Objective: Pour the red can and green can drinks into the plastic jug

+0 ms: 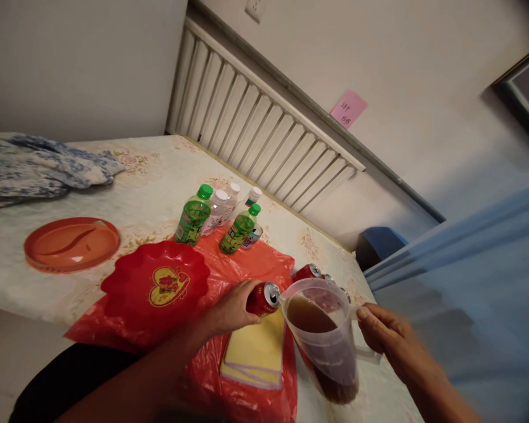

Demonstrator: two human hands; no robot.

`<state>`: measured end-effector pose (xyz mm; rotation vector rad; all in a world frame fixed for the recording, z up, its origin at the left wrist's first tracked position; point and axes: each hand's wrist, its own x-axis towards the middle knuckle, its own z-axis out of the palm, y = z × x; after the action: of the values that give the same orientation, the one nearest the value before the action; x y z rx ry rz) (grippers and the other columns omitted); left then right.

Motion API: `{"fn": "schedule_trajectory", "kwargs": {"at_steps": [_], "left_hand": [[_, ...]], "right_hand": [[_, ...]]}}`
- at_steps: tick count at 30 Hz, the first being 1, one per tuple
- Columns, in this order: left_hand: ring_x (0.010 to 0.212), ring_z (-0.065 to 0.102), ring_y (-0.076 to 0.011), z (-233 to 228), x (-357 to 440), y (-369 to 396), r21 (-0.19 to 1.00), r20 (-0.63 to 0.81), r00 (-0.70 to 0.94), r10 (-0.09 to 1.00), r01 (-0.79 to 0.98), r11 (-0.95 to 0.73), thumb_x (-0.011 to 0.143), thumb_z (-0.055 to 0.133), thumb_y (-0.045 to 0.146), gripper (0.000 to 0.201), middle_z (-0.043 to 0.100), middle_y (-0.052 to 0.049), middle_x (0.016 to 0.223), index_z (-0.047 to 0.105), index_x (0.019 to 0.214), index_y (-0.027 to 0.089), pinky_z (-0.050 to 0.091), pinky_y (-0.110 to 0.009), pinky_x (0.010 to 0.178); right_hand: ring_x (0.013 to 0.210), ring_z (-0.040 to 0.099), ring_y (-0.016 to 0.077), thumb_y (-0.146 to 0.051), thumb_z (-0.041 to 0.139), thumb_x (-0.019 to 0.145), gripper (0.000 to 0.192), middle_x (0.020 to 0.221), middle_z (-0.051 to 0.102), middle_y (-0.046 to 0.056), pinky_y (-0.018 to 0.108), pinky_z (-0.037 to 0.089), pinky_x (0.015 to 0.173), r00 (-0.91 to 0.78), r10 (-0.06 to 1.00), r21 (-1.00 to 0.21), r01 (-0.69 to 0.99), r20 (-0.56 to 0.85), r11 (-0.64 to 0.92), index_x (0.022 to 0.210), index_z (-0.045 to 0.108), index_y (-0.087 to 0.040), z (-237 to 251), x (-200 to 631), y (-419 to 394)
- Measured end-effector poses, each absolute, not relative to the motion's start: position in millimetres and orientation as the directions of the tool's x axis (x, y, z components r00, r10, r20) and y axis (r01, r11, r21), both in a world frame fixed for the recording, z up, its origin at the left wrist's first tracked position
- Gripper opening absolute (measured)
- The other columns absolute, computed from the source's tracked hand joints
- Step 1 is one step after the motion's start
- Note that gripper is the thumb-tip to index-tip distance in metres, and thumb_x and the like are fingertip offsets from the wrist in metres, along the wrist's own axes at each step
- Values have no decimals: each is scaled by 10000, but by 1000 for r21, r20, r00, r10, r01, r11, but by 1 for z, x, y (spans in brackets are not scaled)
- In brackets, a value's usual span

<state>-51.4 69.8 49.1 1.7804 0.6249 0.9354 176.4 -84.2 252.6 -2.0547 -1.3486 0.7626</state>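
Observation:
My left hand (233,309) grips a red drink can (264,298), tipped on its side with its top at the rim of a clear plastic pitcher (324,343). The pitcher holds brown liquid about halfway up. My right hand (390,338) holds the pitcher by its handle on the right. Both are above a red plastic bag (229,270) spread on a floral table cover. Two more red cans (311,272) stand just behind the pitcher.
A red scalloped plate (156,286) with a gold heart lies left of my hands, an orange tray (72,243) farther left. Several bottles (220,218), two with green caps, stand at the back. Yellow cloths (258,352) lie on the bag. A radiator (264,135) lines the wall.

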Motion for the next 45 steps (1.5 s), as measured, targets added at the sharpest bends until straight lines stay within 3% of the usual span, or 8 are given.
{"fn": "schedule_trajectory", "kwargs": {"at_steps": [26, 45], "left_hand": [[1187, 551, -269, 59, -55, 69, 935, 263, 604, 752, 34, -354, 570, 759, 115, 714, 598, -87, 1306, 546, 1248, 182, 427, -372, 1038], [1153, 568, -260, 59, -56, 69, 941, 266, 598, 756, 10, -339, 573, 731, 132, 705, 616, -60, 1270, 546, 1247, 225, 443, -366, 1006]], "right_hand": [[536, 208, 103, -718, 484, 831, 557, 558, 271, -72, 264, 166, 505, 305, 935, -638, 687, -180, -347, 605, 380, -220, 257, 175, -79], [536, 203, 102, -764, 473, 801, 585, 555, 252, -77, 268, 158, 508, 305, 936, -617, 706, -177, -347, 603, 365, -225, 260, 171, -76]]}}
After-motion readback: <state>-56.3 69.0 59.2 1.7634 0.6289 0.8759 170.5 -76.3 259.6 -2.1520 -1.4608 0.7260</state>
